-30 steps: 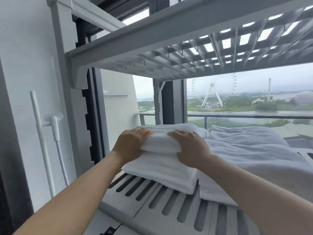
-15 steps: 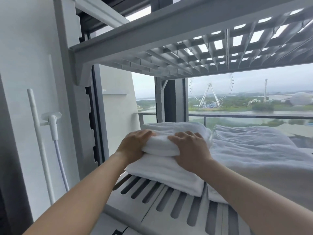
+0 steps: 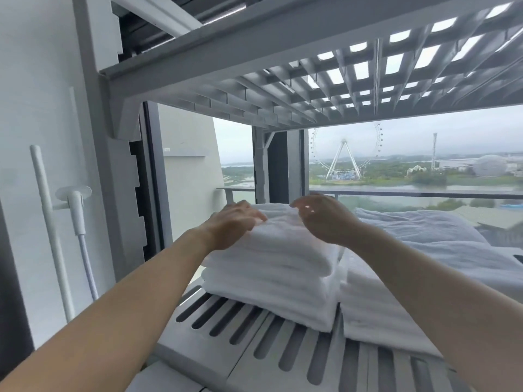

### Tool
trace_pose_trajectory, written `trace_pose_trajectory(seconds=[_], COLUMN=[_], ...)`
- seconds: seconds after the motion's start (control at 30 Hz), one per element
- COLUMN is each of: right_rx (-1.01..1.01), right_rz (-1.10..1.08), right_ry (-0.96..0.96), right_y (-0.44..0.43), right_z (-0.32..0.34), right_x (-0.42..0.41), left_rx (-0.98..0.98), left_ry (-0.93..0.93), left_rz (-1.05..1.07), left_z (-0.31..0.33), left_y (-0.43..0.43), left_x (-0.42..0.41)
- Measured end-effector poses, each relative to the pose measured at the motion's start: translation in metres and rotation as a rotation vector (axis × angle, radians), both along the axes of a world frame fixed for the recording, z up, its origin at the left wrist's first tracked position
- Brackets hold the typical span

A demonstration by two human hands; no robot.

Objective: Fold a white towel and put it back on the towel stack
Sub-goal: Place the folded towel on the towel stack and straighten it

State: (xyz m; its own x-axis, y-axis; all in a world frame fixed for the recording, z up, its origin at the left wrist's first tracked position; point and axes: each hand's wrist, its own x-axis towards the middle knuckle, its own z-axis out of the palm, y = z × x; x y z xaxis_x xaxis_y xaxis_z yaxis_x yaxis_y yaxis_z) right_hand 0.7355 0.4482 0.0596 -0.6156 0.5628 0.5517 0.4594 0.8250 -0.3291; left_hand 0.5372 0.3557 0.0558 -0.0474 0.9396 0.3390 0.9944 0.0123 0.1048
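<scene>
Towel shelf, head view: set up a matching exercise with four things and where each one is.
Things:
1. left hand
2. right hand
3. folded towel stack
4. white pole

Places:
A. on the wall at far left
B. raised above the stack, fingers curled
C. on the slatted shelf
D. resting on the stack's top left

Pairs: 1-D, 2-B, 3-C, 4-A
</scene>
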Motion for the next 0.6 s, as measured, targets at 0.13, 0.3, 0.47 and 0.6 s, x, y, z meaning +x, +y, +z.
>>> trace_pose_trajectory(seconds=[0.13,0.3,0.47,0.6], right_rx=[-0.047,-0.075,-0.118,-0.168], right_rz=[-0.136,-0.109,-0.179,-0.196], right_ry=[-0.17,-0.387,-0.5,-0.495], right_y=[0.015,0.018,0.025,0.029], right_z=[0.006,0.001,-0.025,-0.025], right_x=[-0.008,-0.041,-0.056,-0.052], left_rx=[0.02,-0.204,-0.268,-0.268], left_ry=[-0.06,-0.028,0.136,0.087], left_rz=[-0.046,-0.038,0.048,0.084], left_z=[0.012,0.001,-0.018,-0.02], left_y=[0.025,0.052,0.057,0.059], left_x=[0.027,0.018,-0.005,-0.003])
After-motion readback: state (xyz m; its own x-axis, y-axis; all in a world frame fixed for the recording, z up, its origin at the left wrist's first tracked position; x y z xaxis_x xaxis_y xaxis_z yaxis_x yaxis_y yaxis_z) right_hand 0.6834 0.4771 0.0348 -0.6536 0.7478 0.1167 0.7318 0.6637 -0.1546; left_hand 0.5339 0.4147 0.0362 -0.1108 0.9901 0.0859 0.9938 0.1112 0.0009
